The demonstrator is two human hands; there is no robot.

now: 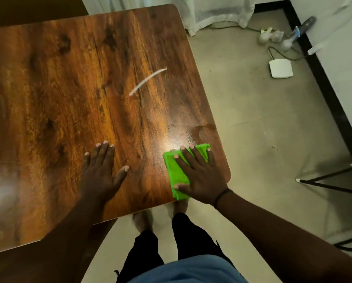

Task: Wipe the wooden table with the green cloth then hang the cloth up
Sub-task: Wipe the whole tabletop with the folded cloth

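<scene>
The right hand lies flat with spread fingers, pressing the green cloth on the table, lower right of the frame. The left hand rests flat beside it, holding nothing. Press evenly and sweep toward the white streak.

white box with cable, bottles on floor, curtain, black stand legs

There was 1 wooden table, 1 green cloth, 2 hands, left hand & right hand, 1 white box on floor
</scene>
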